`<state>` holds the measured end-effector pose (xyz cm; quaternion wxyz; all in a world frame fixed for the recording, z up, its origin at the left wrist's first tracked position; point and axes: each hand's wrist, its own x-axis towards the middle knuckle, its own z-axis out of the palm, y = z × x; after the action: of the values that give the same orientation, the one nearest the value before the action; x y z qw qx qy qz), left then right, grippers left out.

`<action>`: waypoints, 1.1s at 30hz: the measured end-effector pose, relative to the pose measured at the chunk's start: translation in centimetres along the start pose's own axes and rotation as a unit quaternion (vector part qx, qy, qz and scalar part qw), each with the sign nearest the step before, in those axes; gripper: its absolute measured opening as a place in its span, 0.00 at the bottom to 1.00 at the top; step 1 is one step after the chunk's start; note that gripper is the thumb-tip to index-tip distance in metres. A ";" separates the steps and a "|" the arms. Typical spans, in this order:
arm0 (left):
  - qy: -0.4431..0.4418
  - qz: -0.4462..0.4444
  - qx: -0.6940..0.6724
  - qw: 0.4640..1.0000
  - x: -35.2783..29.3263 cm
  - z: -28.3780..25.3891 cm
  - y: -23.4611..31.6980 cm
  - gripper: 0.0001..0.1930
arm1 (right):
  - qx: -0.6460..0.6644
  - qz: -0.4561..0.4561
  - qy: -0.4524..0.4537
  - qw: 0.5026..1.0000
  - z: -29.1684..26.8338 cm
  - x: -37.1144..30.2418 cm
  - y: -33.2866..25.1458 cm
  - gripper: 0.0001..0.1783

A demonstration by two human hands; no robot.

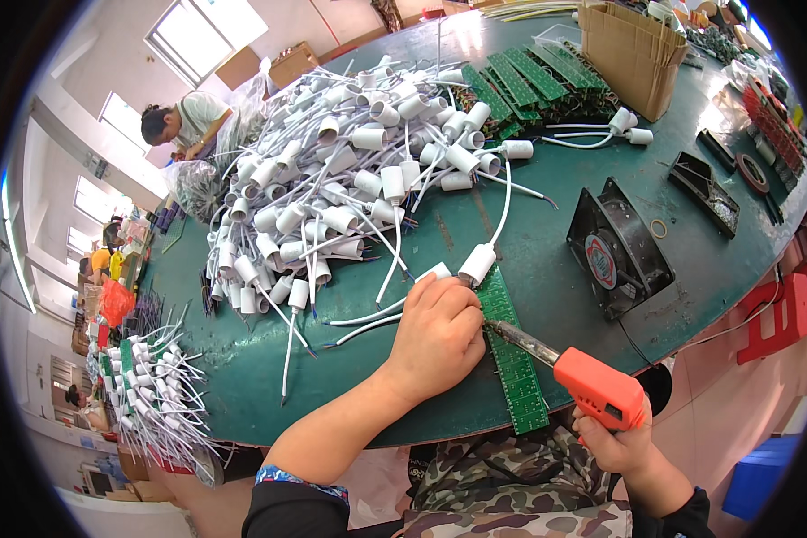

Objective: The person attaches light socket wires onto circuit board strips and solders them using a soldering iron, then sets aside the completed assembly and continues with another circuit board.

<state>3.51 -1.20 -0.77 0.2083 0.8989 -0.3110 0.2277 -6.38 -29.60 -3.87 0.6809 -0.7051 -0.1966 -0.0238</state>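
My left hand (435, 336) is closed, fingertips pressed together at the left edge of a long green circuit board (516, 381). What it pinches is hidden under the fingers. A white cylindrical cap (437, 271) pokes out just beyond the knuckles. Beside it, another white cap (477, 264) with a white cable rests at the board's far end. My right hand (617, 444) is wrapped round the handle of a red soldering gun (601, 390). Its metal tip (498, 325) reaches the board right by my left fingertips.
Behind my left hand lies a large heap of white capped cables (332, 193). Stacked green boards (529, 81) and a cardboard box (632, 58) stand at the back. A black fan (619, 251) is on the right. Another person (188, 125) works at far left.
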 end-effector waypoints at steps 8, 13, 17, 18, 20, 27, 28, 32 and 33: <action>0.001 0.001 0.005 1.000 0.0 0.0 0.0 0.09 | -0.090 -0.079 -0.037 0.992 -0.4 0.6 -0.1 0.30; 0.003 0.000 0.004 1.000 0.0 0.1 0.0 0.09 | -0.061 -0.065 -0.026 0.996 -0.3 0.3 0.1 0.31; 0.002 -0.001 0.006 1.000 -0.1 0.1 0.1 0.08 | -0.070 -0.071 -0.036 0.994 -0.3 0.4 -0.2 0.30; 0.002 -0.002 0.007 1.000 -0.1 0.1 0.1 0.08 | -0.071 -0.072 -0.036 0.994 -0.5 0.3 -0.2 0.30; 0.004 -0.003 0.009 1.000 -0.1 0.1 0.1 0.08 | -0.021 -0.003 -0.061 0.998 -0.9 -0.3 -0.2 0.27; 0.005 -0.002 0.004 1.000 -0.1 0.1 0.0 0.08 | -0.016 0.028 0.005 0.999 -1.3 -1.2 -1.2 0.23; 0.006 -0.002 0.004 1.000 -0.1 0.1 0.0 0.08 | 0.000 0.044 0.016 0.999 -1.1 -1.0 -1.5 0.22; 0.002 -0.002 0.003 1.000 -0.1 0.1 -0.1 0.08 | 0.012 0.059 0.026 0.998 -0.7 -0.8 -1.9 0.22; 0.001 -0.005 0.006 1.000 -0.1 0.0 0.0 0.08 | 0.012 0.058 0.028 0.998 -0.8 -0.9 -1.9 0.22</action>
<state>3.45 -1.16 -0.88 0.2039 0.9015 -0.3052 0.2292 -7.59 -30.56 -2.26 0.6947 -0.7062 -0.1368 -0.0013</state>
